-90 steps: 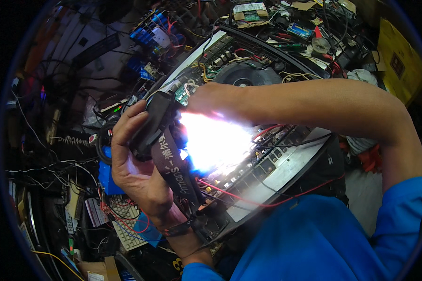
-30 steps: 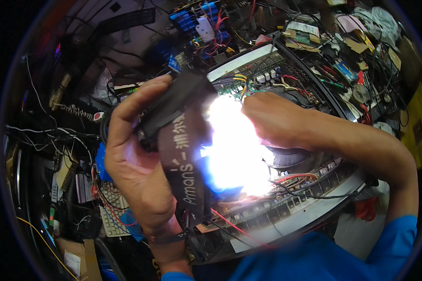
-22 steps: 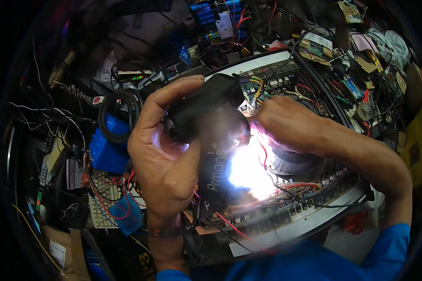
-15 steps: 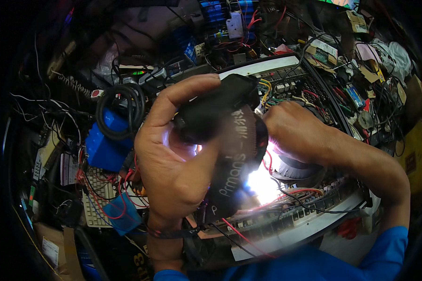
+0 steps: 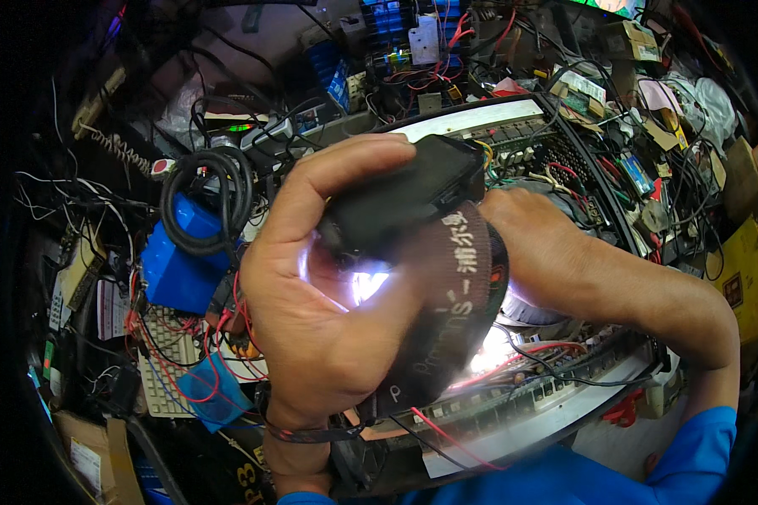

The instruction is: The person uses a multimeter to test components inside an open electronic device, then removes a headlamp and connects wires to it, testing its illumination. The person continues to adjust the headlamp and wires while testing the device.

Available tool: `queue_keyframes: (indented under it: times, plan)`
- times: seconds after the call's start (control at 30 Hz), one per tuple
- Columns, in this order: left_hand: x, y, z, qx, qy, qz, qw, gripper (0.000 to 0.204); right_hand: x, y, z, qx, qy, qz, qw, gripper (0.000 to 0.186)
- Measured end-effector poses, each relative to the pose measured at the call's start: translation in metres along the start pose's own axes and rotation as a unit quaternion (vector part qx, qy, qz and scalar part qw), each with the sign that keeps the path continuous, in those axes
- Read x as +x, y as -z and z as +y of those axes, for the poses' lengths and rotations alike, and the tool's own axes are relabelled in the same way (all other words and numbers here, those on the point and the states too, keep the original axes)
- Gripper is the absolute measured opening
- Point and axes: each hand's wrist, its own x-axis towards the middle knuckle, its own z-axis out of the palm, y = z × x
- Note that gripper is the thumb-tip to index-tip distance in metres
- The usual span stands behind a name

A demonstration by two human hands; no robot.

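Note:
A black headlamp (image 5: 404, 202) with a wide lettered strap (image 5: 467, 278) hangs loosely over the middle. My left hand (image 5: 312, 311) is wrapped round it, with thumb and fingers curled; its bright light falls downward. Beneath lies an opened electronic unit (image 5: 556, 421) with a pale metal frame, circuit boards and a row of small parts along its near edge. My right hand (image 5: 539, 240) reaches in over the unit from the right, its fingers hidden behind the headlamp and strap. Below the right wrist shows a round grey part (image 5: 526, 314). Red and black wires (image 5: 547, 347) cross the unit.
At left are a blue block (image 5: 181, 269), a coiled black cable (image 5: 237, 202) and a pale keyboard (image 5: 164, 383) under tangled red leads. A cardboard box (image 5: 93, 442) stands at lower left. Toward the right are a plastic bag (image 5: 707, 109), a yellow packet (image 5: 745, 278) and loose parts.
The headlamp and strap have shifted slightly right in view, covering more of the right hand. The bright patch on the unit is smaller, and more light shows inside the left hand's grip.

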Motion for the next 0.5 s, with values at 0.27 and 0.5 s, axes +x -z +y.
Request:
queue_keyframes:
  times: [0.27, 0.5]
  plan:
    - [0.002, 0.004, -0.005, 0.01, -0.05, -0.053, 0.997, 0.057, 0.003, -0.017, 0.015, 0.163, -0.031, 0.031, 0.986, 0.017]
    - [0.0, 0.001, -0.006, 0.018, -0.042, -0.037, 0.998, 0.058, -0.003, -0.021, 0.007, 0.037, -0.044, -0.003, 0.998, 0.03]
